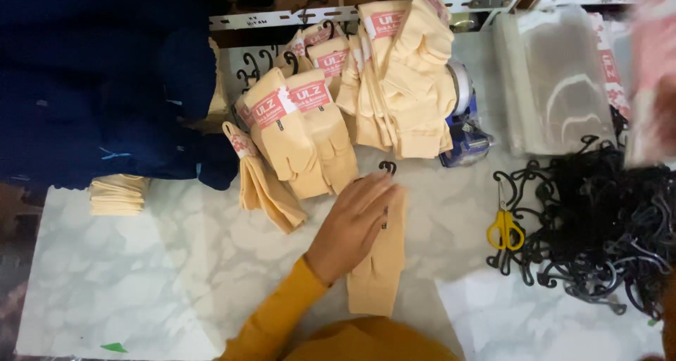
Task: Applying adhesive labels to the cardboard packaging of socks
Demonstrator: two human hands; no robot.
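Socks [377, 266], a cream-coloured pair of soft knit, lie flat on the marble-patterned tabletop [141, 276] just in front of the person, their top end fitted with a small black plastic hook [387, 167]. The left hand [352, 223] lies palm down on the pair, fingers [373, 192] stretched out and together, pressing rather than gripping, which keeps the limp cloth smooth and square. The right hand is out of view. Beyond the hand, finished pairs [303, 132] with red-and-white paper bands overlap in a fanned row, hooks all pointing away. To the right sit yellow-handled scissors [505, 228] beside a tangled heap of black hooks [605, 227], and clear plastic bags [556, 79] lie stacked farther back.
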